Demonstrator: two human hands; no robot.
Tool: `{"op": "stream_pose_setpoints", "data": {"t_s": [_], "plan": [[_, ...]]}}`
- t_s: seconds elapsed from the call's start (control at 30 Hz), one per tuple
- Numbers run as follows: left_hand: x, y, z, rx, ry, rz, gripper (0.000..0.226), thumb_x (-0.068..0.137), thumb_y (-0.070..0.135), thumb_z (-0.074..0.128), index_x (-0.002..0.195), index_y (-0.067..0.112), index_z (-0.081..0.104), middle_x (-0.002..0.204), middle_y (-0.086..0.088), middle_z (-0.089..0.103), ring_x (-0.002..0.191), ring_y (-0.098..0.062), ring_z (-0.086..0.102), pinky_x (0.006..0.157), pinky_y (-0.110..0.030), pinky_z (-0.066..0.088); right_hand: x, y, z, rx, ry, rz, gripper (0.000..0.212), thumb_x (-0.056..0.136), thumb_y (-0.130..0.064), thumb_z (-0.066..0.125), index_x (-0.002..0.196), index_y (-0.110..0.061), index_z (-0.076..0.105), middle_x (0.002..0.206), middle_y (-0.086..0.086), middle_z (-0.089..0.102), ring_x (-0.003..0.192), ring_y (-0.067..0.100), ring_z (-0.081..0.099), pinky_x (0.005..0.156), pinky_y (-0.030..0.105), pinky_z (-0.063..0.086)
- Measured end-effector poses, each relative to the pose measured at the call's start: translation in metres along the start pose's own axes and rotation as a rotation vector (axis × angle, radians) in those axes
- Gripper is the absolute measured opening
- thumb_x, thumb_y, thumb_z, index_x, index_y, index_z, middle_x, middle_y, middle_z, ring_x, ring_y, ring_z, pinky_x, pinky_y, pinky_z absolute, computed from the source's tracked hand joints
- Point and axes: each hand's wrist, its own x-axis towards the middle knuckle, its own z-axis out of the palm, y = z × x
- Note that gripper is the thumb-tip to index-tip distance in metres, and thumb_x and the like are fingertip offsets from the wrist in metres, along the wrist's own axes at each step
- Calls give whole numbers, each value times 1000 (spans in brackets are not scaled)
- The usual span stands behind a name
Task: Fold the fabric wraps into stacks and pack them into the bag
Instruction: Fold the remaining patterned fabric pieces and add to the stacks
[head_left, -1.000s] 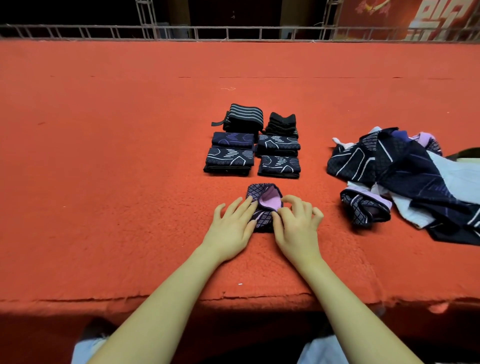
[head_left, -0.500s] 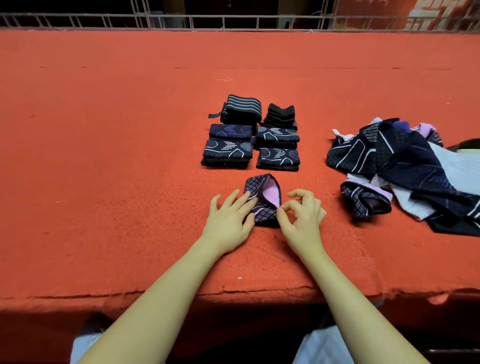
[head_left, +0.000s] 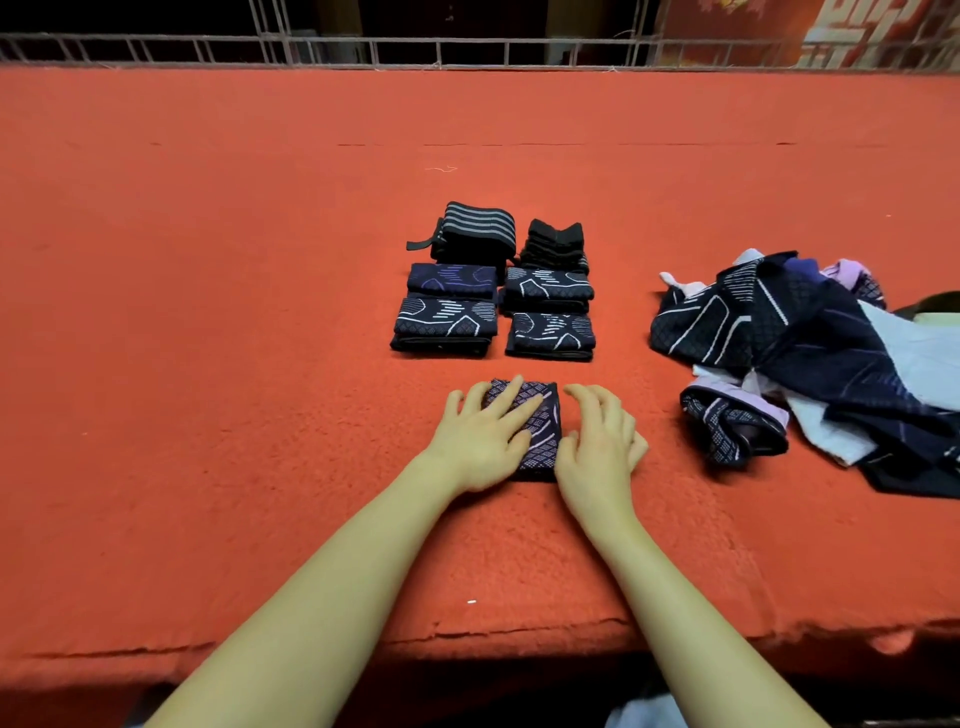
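Note:
A small folded wrap, dark with a lilac diamond pattern, lies flat on the red felt table in front of me. My left hand presses on its left half with fingers spread and straight. My right hand rests at its right edge, fingers lightly bent, touching the side. Behind it stand several folded stacks in two columns, the far ones striped and black. A loose heap of unfolded wraps lies to the right. No bag is plainly visible.
A metal railing runs along the table's far edge. The table's near edge is just below my forearms. Something dark and pale green pokes out behind the heap at the right border.
The wrap's upright pink-lined flap has been folded down; the piece now lies flat. My left hand moved onto it and my right hand dropped from pinching to resting beside it.

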Motion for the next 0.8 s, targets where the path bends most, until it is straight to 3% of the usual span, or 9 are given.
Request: {"op": "stream_pose_setpoints", "data": {"t_s": [0.07,0.13,0.23,0.47,0.6,0.7,0.8], "plan": [[5,-2,-1,7,-65,-2,54,101,42,23,151,38,4,160,6,-6,146,-23,-6,115,-47,-5,2,0,2,-46,-28,-15,52,80,-32,28,120,-22,60,137,0,47,124,18,38,93,30,16],[8,-7,-4,15,-111,16,55,100,43,24,151,40,2,160,7,-7,146,-20,-10,115,-47,-10,5,3,6,-110,-67,22,45,91,-42,32,119,-19,60,142,2,43,130,19,33,98,34,14],[10,-11,-9,28,-144,32,54,100,45,23,150,41,1,160,9,-7,147,-20,-8,115,-48,-11,6,9,10,-182,-121,66,35,94,-40,47,114,-14,60,147,5,35,134,20,25,101,36,10],[7,-9,-13,-15,-103,13,50,103,37,20,151,38,5,160,9,5,147,-20,0,114,-49,-7,8,10,10,-233,-203,43,38,92,-45,50,100,-9,59,153,10,25,140,23,14,104,37,4],[6,-9,-15,34,109,53,51,102,39,22,150,41,7,150,6,33,131,-25,32,104,-42,17,2,5,12,-141,-76,-155,21,83,-29,61,84,-9,61,139,21,44,133,32,32,98,38,16],[9,-12,-26,93,366,101,51,94,43,23,142,36,40,136,-4,49,115,-30,45,92,-42,32,5,0,3,-2,39,-262,22,80,-33,56,83,-12,59,128,17,52,125,25,36,93,33,20],[16,-21,-38,160,532,237,41,91,36,35,118,23,64,137,-7,53,116,-31,48,90,-41,28,20,-2,-9,46,93,-338,24,82,-36,54,85,-13,62,126,13,53,119,23,41,91,29,20]]}}
